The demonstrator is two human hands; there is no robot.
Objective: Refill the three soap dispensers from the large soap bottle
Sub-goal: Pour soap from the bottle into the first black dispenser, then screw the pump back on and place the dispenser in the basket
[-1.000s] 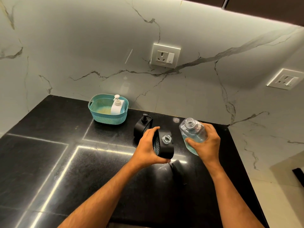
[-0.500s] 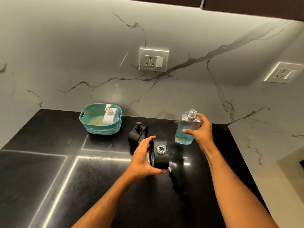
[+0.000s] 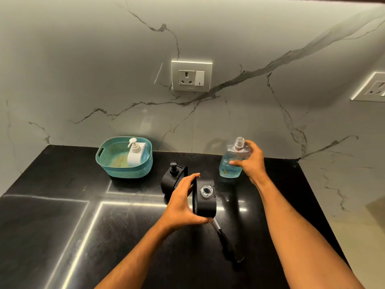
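A single wide-angle view comes from the person's head, looking forward and steeply down onto the glossy black stone bench (image 3: 62, 236). It faces the grey-veined white marble wall (image 3: 83, 59) at the far edge, where a white socket plate (image 3: 191, 76) sits near centre. Both forearms enter from the near bottom edge, so the camera sits close above the work. The wall's lines bow toward the frame edges. No second view exists to share the scene.

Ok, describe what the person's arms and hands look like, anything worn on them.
Both forearms are bare up to the frame's lower edge: no sleeves, watch or bracelets show. The left hand and right hand wear no gloves, and no rings are visible on the fingers that show.
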